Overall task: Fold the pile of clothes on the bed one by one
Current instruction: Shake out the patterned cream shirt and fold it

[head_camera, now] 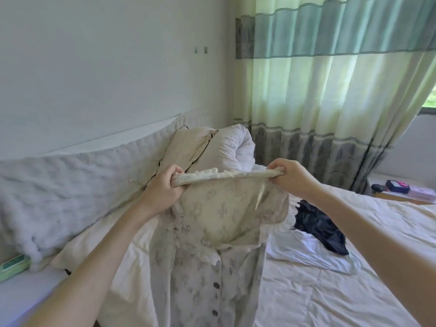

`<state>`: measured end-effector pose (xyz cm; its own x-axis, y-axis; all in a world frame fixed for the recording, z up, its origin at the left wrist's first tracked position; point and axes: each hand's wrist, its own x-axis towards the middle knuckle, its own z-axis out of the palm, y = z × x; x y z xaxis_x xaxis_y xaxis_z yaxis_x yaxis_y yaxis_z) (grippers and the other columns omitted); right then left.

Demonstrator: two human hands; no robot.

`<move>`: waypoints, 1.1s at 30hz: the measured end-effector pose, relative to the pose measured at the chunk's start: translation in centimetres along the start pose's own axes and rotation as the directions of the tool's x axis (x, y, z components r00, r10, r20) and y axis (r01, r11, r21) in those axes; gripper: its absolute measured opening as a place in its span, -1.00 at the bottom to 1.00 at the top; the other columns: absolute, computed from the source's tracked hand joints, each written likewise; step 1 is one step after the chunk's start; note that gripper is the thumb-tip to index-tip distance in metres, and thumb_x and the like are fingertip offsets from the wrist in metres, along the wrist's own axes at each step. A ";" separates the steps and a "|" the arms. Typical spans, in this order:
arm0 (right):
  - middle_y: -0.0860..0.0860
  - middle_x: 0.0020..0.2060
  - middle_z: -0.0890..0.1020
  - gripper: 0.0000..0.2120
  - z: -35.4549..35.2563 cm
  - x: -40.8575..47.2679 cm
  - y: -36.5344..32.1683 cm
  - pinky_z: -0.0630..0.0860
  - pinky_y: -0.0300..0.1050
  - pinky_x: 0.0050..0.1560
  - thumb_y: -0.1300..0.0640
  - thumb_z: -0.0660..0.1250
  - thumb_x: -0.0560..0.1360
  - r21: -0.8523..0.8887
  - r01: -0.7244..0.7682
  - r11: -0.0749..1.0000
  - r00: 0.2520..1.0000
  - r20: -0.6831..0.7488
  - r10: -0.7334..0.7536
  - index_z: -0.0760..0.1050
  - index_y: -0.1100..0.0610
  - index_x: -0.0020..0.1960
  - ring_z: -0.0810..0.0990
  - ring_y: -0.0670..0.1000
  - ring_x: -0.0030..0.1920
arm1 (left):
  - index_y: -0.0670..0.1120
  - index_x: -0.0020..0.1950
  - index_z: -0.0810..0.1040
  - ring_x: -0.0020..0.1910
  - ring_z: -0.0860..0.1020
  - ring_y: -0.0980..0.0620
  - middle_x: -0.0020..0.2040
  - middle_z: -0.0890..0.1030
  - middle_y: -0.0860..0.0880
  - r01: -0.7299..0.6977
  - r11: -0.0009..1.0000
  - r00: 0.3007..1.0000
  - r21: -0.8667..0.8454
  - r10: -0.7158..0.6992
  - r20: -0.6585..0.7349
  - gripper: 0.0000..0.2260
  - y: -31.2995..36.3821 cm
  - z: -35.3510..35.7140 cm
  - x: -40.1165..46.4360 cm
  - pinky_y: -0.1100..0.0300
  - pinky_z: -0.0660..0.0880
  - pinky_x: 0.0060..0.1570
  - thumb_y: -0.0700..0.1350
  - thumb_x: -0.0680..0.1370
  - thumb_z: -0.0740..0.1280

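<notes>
Head view: left hand (pixel 162 188) and right hand (pixel 286 177) each grip a top corner of a pale buttoned blouse (pixel 212 232), stretched taut above the bed (pixel 330 291). Likely next: lay it flat for folding.

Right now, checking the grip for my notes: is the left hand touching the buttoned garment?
Touching. The head view shows the left hand with fingers curled round the top edge of the buttoned garment, holding it up.

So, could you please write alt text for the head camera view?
Both hands, left hand and right hand, hold a pale buttoned shirt up by its top edge above the bed. A dark garment lies there.
</notes>
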<state>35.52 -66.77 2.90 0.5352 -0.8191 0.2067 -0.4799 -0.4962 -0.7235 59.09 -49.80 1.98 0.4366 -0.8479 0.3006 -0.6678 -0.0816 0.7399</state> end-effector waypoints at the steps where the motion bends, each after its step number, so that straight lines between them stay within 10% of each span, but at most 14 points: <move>1: 0.04 -0.22 0.55 -0.87 0.1 0.1 0.1 0.39 -0.29 -0.35 0.34 0.29 0.49 0.060 -0.028 0.998 0.999 -0.020 0.029 0.54 0.14 -0.08 0.49 -0.05 -0.27 | -0.05 -0.15 0.46 -0.29 0.38 0.05 -0.28 0.44 0.03 -0.012 0.999 0.999 -0.036 0.014 0.041 -0.90 0.1 -0.4 0.0 0.14 0.29 -0.22 -0.16 0.51 0.36; 6: 0.22 -0.03 0.61 -0.82 1.2 -0.7 1.2 0.55 -0.01 0.03 0.25 0.26 0.55 0.237 -0.239 0.942 0.969 0.125 0.214 0.53 0.32 0.09 0.59 0.15 -0.01 | 0.19 0.13 0.44 -0.33 0.34 0.28 -0.19 0.34 0.06 0.075 0.996 0.898 -0.045 -0.048 0.437 -0.60 0.1 -1.7 -0.8 0.47 0.32 -0.29 0.17 0.34 0.44; 11: 0.27 0.12 0.60 -0.78 1.4 -0.9 2.6 0.47 0.17 0.24 0.29 0.18 0.59 0.526 -0.385 0.758 0.920 0.287 0.267 0.53 0.28 0.18 0.57 0.23 0.16 | 0.27 0.32 0.35 -0.06 0.44 0.18 0.27 0.41 -0.18 0.129 0.986 0.703 -0.104 -0.017 0.711 -0.43 -0.9 -2.2 -1.7 0.36 0.45 0.04 -0.08 0.42 0.49; 16: 0.16 -0.05 0.66 -0.82 1.4 -1.1 3.8 0.53 -0.03 -0.03 0.22 0.23 0.57 0.510 -0.341 0.790 0.928 0.315 0.197 0.58 0.20 0.09 0.62 0.08 -0.07 | -0.02 -0.05 0.59 -0.10 0.54 0.10 -0.16 0.60 0.05 0.130 0.988 0.901 -0.083 -0.083 0.426 -0.90 -2.2 -0.6 -0.9 0.30 0.44 -0.07 -0.21 0.51 0.38; 22: 0.15 0.03 0.65 -0.53 0.8 -2.0 5.1 0.58 -0.07 0.01 0.05 0.46 0.34 0.517 -0.360 0.777 0.821 0.570 0.001 0.53 0.28 0.16 0.63 0.08 0.03 | -0.02 -0.15 0.49 -0.26 0.52 0.10 -0.25 0.55 0.02 0.156 0.972 0.988 -0.177 -0.150 0.048 -0.87 -3.5 2.1 -0.9 0.17 0.42 -0.29 -0.12 0.60 0.24; 30: 0.19 0.06 0.61 -0.63 1.0 -4.3 8.7 0.50 0.00 0.11 0.30 -0.06 0.61 0.753 -0.557 0.350 0.617 0.658 -0.432 0.48 0.32 0.20 0.59 0.14 0.08 | -0.17 0.03 0.59 -0.15 0.65 0.02 -0.07 0.67 -0.12 0.436 0.740 0.897 -0.511 -0.312 0.313 -0.85 -3.2 2.6 -1.0 0.13 0.62 -0.14 -0.15 0.52 0.31; 33: 0.12 -0.17 0.66 -0.91 1.8 -4.9 10.0 0.59 -0.07 -0.10 0.23 0.40 0.44 0.711 -0.446 0.544 0.774 0.612 -0.165 0.64 0.22 -0.07 0.66 0.07 -0.15 | -0.21 -0.04 0.59 -0.16 0.57 0.01 -0.17 0.60 -0.10 0.303 0.905 0.947 -0.299 -0.252 0.198 -0.82 -3.4 3.0 -1.5 0.14 0.52 -0.09 -0.09 0.52 0.34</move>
<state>29.35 -67.17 -6.51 0.9185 -0.3756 -0.1235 -0.0058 0.2996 -0.9541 58.87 -49.85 -2.75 0.4630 -0.8861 -0.0210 -0.2915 -0.1746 0.9405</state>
